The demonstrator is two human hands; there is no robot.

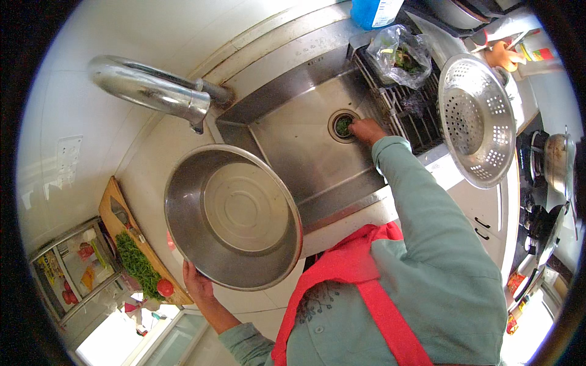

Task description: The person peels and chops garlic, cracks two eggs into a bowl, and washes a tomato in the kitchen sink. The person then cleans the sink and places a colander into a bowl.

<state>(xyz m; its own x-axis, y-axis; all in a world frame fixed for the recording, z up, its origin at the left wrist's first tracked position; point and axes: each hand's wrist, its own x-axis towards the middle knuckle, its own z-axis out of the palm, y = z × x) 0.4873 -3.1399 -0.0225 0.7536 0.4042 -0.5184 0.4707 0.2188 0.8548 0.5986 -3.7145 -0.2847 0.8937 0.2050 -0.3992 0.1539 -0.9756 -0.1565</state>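
Observation:
My left hand [198, 282] grips the lower rim of a large stainless steel basin [245, 208], which is tilted so its bare inside faces up to me. It hangs over the near left edge of the steel sink [297, 151]. Deep in the sink, my right hand [367, 131] reaches down to the round drain [336, 132]. Dark green leafy scraps [343, 124] lie in the drain opening, and my fingertips touch its right side. Whether those fingers pinch the scraps or the strainer is hidden.
A curved chrome faucet [151, 91] overhangs the left side. Right of the sink stand a metal colander [471, 119] and a rack [412, 114] bearing a plastic bag with greens [403, 57]. A wooden cutting board [160, 265] holds a cleaver [121, 212], chopped greens [137, 261] and a tomato [165, 287].

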